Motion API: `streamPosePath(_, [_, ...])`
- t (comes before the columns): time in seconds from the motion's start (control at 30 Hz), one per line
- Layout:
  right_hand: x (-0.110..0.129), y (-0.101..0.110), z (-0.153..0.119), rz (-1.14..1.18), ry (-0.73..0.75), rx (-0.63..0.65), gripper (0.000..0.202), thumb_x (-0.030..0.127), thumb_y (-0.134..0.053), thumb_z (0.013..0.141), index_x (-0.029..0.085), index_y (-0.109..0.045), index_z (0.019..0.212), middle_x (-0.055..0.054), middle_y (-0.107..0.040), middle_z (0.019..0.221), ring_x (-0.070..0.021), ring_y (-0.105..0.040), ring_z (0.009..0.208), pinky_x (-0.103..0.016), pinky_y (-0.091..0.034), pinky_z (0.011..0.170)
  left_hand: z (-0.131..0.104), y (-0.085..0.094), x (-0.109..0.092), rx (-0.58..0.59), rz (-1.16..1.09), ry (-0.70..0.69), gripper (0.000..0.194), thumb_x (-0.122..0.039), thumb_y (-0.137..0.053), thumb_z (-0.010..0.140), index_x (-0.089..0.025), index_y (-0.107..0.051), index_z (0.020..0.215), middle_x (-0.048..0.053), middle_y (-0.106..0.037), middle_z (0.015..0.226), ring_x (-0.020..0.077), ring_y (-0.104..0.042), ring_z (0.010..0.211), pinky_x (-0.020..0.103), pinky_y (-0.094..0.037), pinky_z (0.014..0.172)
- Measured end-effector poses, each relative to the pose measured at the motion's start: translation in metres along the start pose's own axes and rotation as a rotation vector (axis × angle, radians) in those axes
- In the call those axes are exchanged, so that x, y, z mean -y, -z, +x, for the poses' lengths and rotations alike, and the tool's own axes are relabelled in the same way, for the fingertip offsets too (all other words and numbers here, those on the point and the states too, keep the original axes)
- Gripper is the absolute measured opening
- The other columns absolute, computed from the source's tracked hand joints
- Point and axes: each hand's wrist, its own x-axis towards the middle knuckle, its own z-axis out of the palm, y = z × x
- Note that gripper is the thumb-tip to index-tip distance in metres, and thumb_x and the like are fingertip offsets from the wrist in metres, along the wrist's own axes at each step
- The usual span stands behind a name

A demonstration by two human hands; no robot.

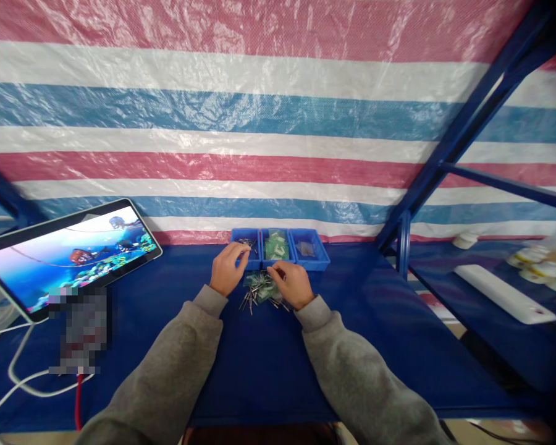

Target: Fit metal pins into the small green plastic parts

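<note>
My left hand [229, 269] is at the front of the left blue bin [235, 236], thumb and fingers pinched together. Thin dark metal pieces [246, 241] lie in that bin. Over the right side of a loose pile of thin metal pins [254, 293] is my right hand [293, 284], its fingers curled into a pinch. What either hand holds, if anything, is too small to make out. Green and clear plastic bits lie among the pins. The middle bin holds green packets [276, 245] with pale pieces on top. A small clear bag [306, 249] lies in the right bin [322, 259].
A tablet [74, 256] showing an underwater scene leans at the left, with white cables [16, 371] and a blurred-out object [84, 330] before it. A striped sheet [259, 148] hangs behind the blue table [259, 383]. Blue frame bars [454, 136] and a white bar [505, 293] are at right.
</note>
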Motion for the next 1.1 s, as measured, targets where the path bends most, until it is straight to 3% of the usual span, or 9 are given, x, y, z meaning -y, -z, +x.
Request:
streamPosePath(0.17, [-0.002, -0.001, 0.000, 0.003, -0.014, 0.028, 0.021, 0.031, -0.049, 0.085, 0.019, -0.058, 0.070, -0.001, -0.060, 0.065, -0.0130, -0.054, 0.063, -0.022, -0.035, 0.062, -0.011, -0.003, 0.001, 0.320, 0.090, -0.100, 0.017, -0.030, -0.046, 0.086, -0.021, -0.060, 0.087, 0.000, -0.062, 0.079, 0.0123, -0.057, 0.072, 0.023, -0.043, 0.068])
streamPosePath(0.37, [0.000, 0.000, 0.000, 0.014, -0.020, 0.011, 0.020, 0.028, -0.048, 0.085, 0.019, -0.058, 0.070, -0.001, -0.060, 0.066, -0.0131, -0.054, 0.063, -0.022, -0.036, 0.063, -0.015, -0.008, 0.003, 0.462, 0.181, -0.161, 0.023, -0.038, -0.049, 0.084, -0.022, -0.062, 0.094, 0.002, -0.065, 0.092, 0.0148, -0.060, 0.085, 0.023, -0.045, 0.073])
streamPosePath(0.8, [-0.001, -0.002, -0.001, 0.024, -0.015, 0.016, 0.022, 0.030, -0.048, 0.086, 0.019, -0.059, 0.071, -0.001, -0.061, 0.066, -0.0130, -0.053, 0.062, -0.022, -0.037, 0.061, -0.021, -0.018, 0.007, 0.526, 0.285, -0.148, 0.031, -0.046, -0.050, 0.081, -0.020, -0.064, 0.088, 0.006, -0.067, 0.085, 0.0174, -0.061, 0.083, 0.024, -0.045, 0.068])
streamPosePath(1.1, [-0.002, -0.003, -0.001, 0.023, -0.017, 0.013, 0.019, 0.028, -0.049, 0.085, 0.019, -0.059, 0.071, 0.000, -0.060, 0.067, -0.0121, -0.053, 0.061, -0.022, -0.036, 0.061, -0.021, -0.017, 0.004, 0.516, 0.285, -0.183, 0.027, -0.041, -0.050, 0.082, -0.019, -0.064, 0.087, 0.005, -0.066, 0.084, 0.0172, -0.060, 0.083, 0.025, -0.043, 0.066])
